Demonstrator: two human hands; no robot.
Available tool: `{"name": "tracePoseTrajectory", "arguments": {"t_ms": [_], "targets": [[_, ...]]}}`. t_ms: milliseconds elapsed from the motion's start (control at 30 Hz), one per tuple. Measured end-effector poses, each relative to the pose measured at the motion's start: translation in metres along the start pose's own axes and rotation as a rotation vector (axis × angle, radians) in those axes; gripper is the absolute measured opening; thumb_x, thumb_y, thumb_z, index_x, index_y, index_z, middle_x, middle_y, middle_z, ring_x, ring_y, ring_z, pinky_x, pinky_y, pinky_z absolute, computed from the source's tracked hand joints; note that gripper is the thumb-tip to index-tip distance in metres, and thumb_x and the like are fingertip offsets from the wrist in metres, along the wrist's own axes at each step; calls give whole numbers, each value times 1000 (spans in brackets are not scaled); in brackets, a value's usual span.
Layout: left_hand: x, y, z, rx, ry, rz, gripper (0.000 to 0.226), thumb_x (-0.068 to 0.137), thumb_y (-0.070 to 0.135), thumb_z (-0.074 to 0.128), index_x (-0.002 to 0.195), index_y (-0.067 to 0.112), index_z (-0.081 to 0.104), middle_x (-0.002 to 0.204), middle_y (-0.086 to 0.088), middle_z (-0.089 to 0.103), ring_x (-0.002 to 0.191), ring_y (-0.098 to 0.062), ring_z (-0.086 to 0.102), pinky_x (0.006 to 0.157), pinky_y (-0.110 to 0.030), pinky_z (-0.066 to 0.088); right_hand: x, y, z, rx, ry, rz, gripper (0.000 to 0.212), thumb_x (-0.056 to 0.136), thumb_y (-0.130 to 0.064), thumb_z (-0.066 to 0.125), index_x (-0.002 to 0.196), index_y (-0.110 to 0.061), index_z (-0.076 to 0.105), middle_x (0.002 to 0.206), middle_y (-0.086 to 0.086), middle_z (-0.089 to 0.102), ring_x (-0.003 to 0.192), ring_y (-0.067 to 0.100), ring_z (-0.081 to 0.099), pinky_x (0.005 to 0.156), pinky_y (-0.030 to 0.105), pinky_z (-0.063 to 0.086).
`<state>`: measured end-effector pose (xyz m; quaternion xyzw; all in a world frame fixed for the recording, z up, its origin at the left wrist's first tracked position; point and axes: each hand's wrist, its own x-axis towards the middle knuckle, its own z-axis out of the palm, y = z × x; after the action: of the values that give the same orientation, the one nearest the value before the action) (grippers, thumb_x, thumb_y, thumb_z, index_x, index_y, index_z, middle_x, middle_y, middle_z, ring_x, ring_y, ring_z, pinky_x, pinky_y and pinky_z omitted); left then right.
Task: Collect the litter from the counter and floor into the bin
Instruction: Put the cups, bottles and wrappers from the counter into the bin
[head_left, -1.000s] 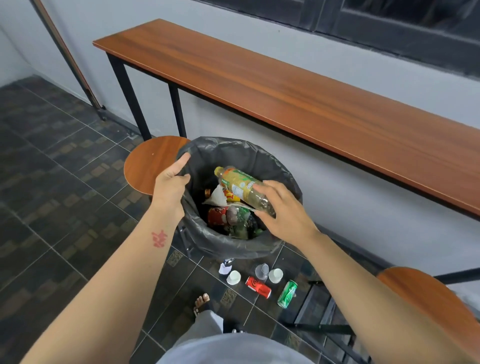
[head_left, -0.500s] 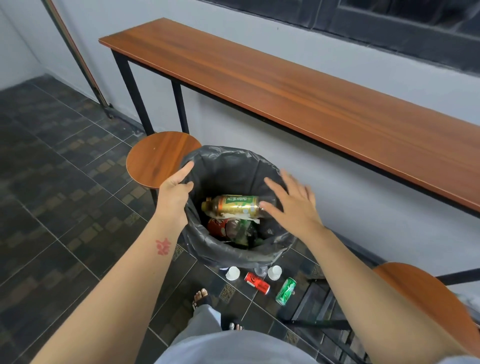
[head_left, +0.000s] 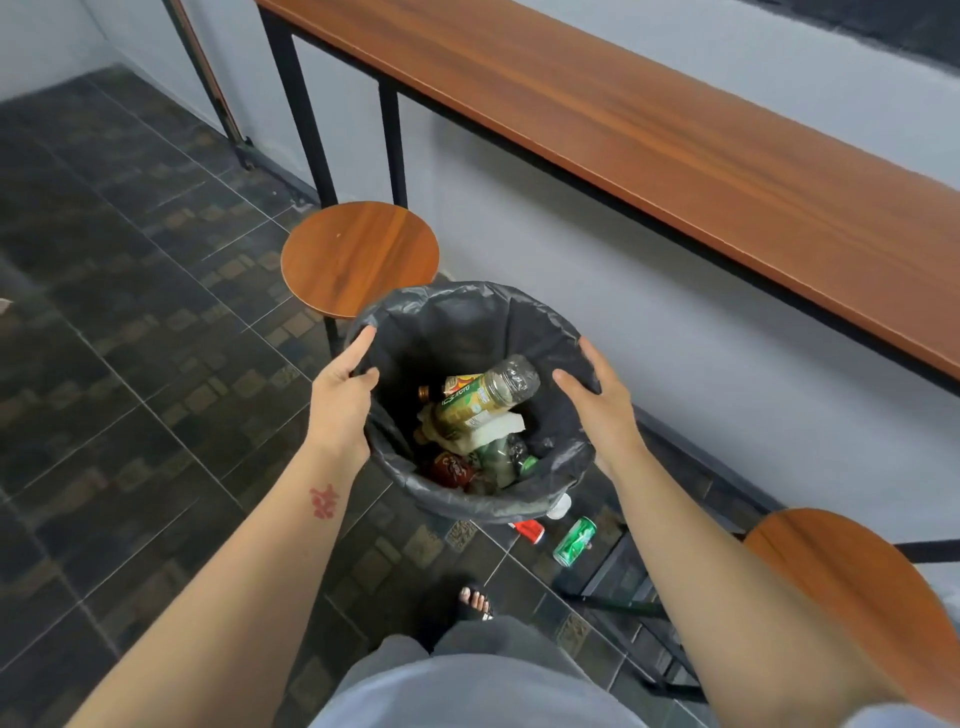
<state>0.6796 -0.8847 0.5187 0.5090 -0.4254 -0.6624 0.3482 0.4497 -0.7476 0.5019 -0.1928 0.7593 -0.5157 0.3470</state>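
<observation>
Left hand (head_left: 340, 400) pinches the bin (head_left: 467, 304) rim mid-frame; right hand (head_left: 597, 402), spread and empty, flanks it. Best to steady it with both, then reach for the green can (head_left: 574, 540) on the floor (head_left: 130, 415) just below.

Crinkly matt black plastic bin liner (head_left: 540, 332), glossy wood-look counter (head_left: 675, 135) & stool (head_left: 358, 254), clear plastic bottle (head_left: 488, 395).

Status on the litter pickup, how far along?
Done: a yellow-label bottle and other litter lie in the bin; no litter shows on the visible counter. In hand: left hand grips the rim, right hand touches the opposite side. Left: red can, green can and white cup on the floor.
</observation>
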Motion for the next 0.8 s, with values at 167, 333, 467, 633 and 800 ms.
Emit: {"name": "tracePoseTrajectory", "arguments": {"t_ms": [167,333,467,633,800], "targets": [[-13,-19,-33,23,29,15,51,97,0,50,130,37,60,138,16,52,124,-2,47,108,-28,36,-12,9,31,-25,-11,11,57,92,-31,66,141,-47,42,155,-17,33,144,12,28,114,39,30],[-17,-52,-77,126,53,4,58,95,5,57,132,49,52,150,9,38,133,-4,36,113,-33,30,-29,29,64,-55,-50,14,57,94,-27,64,144,-42,42,154,-18,32,145,13,26,114,34,27],[-24,-82,-107,153,104,-29,60,94,1,57,138,42,50,144,8,37,124,1,45,107,-22,36,-40,56,90,-77,-79,52,56,94,-26,63,143,-44,42,153,-21,34,144,11,26,111,30,26],[-19,-127,-134,211,178,-101,61,95,0,56,141,39,47,132,16,33,122,1,35,109,-24,28,-42,100,119,-141,-115,71,56,94,-25,63,144,-41,43,152,-19,36,142,10,29,107,24,25],[-6,-190,-156,250,257,-157,63,93,4,61,139,46,47,139,16,32,125,-2,38,109,-23,28,-26,155,146,-207,-149,101,55,93,-28,64,141,-46,44,149,-23,38,138,8,34,109,25,27]]}}
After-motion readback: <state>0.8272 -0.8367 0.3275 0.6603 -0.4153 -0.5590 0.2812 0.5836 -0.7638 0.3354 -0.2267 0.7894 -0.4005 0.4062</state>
